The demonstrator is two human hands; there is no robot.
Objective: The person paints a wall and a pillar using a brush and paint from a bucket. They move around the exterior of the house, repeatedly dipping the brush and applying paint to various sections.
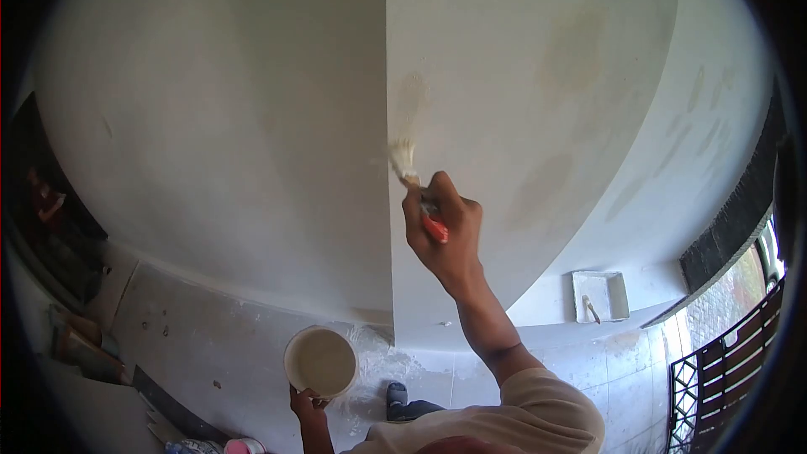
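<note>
My right hand (450,223) is closed round a paintbrush (435,227) with a red handle. Its pale bristles press on the white wall (487,59) near the vertical corner edge, just below a damp-looking darker patch (412,92). Low in the view, my left hand (308,401) grips the near rim of a round bucket (321,363). Pale, paint-like stuff lies inside the bucket. The left fingers are partly hidden by its side.
A square white tray (600,296) with another brush (592,309) sits on a low ledge at right. A dark slatted metal gate (727,370) stands at lower right. A pink-white container (244,446) is at the bottom edge. Splashes mark the tiled floor (227,328).
</note>
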